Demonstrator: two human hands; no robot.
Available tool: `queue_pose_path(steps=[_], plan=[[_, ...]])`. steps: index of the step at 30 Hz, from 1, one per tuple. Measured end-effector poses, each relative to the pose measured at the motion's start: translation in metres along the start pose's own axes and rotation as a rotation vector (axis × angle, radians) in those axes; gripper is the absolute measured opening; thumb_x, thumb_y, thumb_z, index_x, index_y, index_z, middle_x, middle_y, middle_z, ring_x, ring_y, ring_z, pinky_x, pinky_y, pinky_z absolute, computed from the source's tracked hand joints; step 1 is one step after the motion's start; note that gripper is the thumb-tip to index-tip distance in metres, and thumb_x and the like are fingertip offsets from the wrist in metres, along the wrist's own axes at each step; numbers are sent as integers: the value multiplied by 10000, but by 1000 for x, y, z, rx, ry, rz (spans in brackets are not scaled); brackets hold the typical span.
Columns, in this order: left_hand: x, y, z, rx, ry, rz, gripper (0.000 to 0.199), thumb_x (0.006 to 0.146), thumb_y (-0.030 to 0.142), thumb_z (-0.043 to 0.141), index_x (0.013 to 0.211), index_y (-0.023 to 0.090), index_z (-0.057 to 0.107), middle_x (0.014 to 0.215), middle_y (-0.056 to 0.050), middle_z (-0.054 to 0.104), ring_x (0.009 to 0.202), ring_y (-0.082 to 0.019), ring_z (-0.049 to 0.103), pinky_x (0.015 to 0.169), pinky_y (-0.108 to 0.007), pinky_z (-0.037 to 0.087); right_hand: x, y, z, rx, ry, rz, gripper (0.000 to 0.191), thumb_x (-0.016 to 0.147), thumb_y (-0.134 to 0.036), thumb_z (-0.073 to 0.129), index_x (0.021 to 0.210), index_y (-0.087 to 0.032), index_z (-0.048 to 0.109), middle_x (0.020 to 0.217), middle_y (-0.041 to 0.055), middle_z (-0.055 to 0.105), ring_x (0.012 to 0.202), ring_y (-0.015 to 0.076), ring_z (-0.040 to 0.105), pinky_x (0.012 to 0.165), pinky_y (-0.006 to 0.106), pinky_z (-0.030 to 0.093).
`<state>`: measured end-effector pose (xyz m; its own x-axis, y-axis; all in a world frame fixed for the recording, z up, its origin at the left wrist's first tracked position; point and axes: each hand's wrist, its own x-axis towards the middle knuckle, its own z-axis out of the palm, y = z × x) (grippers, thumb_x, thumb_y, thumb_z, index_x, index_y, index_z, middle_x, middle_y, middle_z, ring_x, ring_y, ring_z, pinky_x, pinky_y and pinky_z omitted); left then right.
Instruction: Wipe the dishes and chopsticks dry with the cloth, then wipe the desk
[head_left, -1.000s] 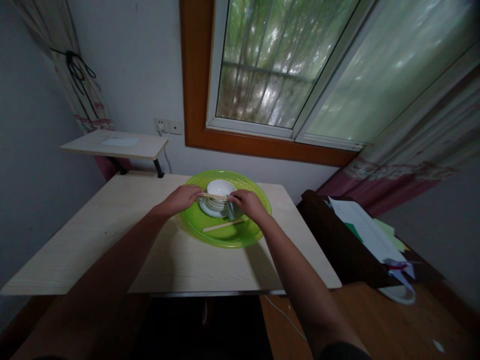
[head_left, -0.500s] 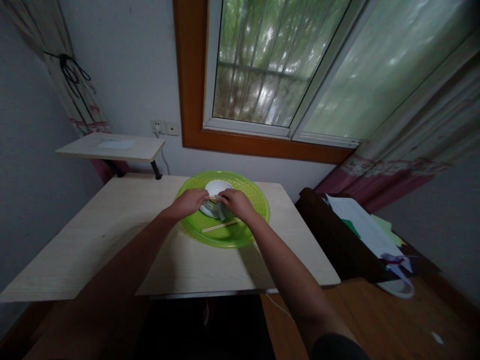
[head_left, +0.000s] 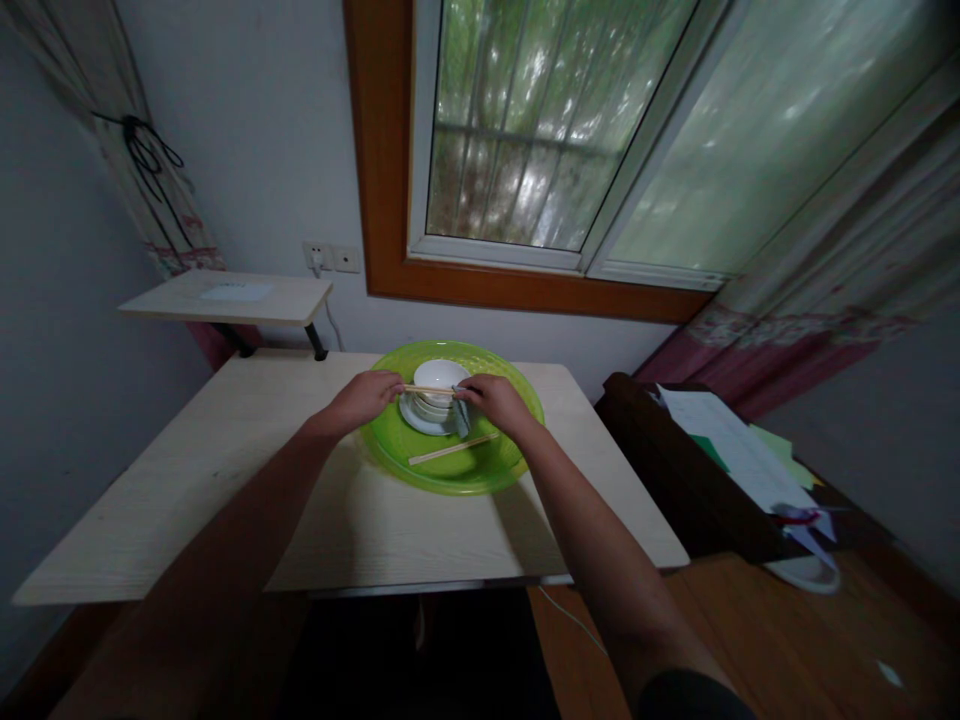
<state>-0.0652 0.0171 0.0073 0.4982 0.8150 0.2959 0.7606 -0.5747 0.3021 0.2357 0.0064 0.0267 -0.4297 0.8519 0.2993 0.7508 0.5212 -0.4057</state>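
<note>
My left hand (head_left: 365, 402) pinches the left end of a pair of light wooden chopsticks (head_left: 427, 390). At their right end my right hand (head_left: 496, 400) is closed on a grey cloth (head_left: 461, 416) wrapped around them. Just behind and below the chopsticks, a stack of white bowls (head_left: 440, 373) stands on a white plate (head_left: 422, 422). All of this is in or over a round green tray (head_left: 465, 482). More light chopsticks (head_left: 452, 449) lie slanted in the tray's front part.
The tray stands on a pale wooden table (head_left: 315, 550). A small raised shelf (head_left: 225, 296) with a paper is at the back left. To the right, papers (head_left: 720, 430) lie on a dark brown piece of furniture (head_left: 682, 480). A window is behind.
My hands have moved apart, the left one to the left and the right one to the right. More of the chopsticks, the cloth and the bowls now shows between them.
</note>
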Motion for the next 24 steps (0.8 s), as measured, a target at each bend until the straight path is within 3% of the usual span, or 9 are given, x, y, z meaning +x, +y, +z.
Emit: queue_pose_path(steps=[9, 15, 20, 24], plan=[[6, 21, 16, -79, 12, 43, 264, 1016, 282, 493, 955, 190, 733, 975, -98, 743, 938, -247, 671, 860, -362, 503, 8, -22, 13, -48, -38, -69, 149, 1005, -236, 709, 1099, -193, 817, 1079, 88, 800, 1000, 218, 728, 899, 271, 490], [12, 30, 18, -100, -10, 59, 287, 1025, 293, 475, 959, 187, 733, 924, -98, 737, 900, -251, 666, 852, -370, 500, 15, -34, 19, -22, -26, -118, 164, 1022, -253, 692, 1109, -194, 818, 1090, 90, 799, 1010, 213, 728, 898, 265, 485], [5, 18, 11, -87, -12, 67, 282, 1024, 310, 478, 957, 199, 728, 959, -93, 742, 926, -247, 661, 866, -355, 500, 8, -22, 13, -25, -53, -84, 150, 1005, -248, 711, 1096, -203, 822, 1068, 84, 802, 981, 212, 730, 885, 268, 490], [-5, 2, 5, -42, -22, 26, 320, 1036, 337, 453, 896, 215, 713, 872, -63, 716, 873, -231, 653, 821, -318, 488, -6, -1, 4, 17, -39, -21, 138, 998, -249, 715, 1074, -204, 821, 1072, 77, 803, 976, 213, 733, 870, 270, 500]])
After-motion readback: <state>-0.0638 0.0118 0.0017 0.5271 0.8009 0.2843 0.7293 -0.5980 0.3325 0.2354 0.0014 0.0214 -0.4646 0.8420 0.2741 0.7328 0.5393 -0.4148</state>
